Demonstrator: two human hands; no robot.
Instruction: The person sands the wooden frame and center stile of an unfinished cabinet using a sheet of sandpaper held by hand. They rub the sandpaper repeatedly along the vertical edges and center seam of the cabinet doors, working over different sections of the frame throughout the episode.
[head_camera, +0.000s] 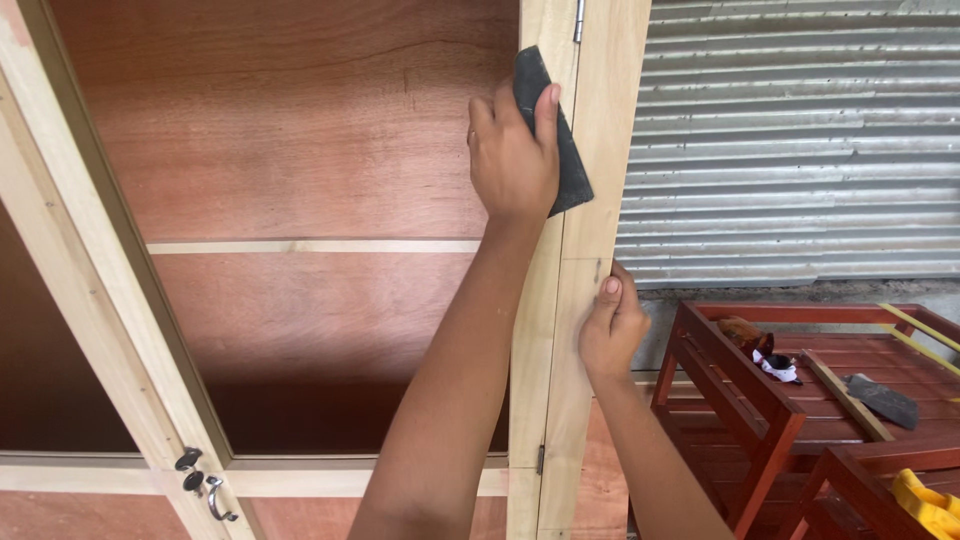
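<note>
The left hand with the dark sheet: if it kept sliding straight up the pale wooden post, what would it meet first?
Probably the small metal hinge near the frame's top. The left hand presses the dark sandpaper sheet against the pale wooden post; nothing else shows between.

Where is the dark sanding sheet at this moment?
The dark sanding sheet is in the left hand, pressed against the pale wooden frame post, above the right hand.
</note>
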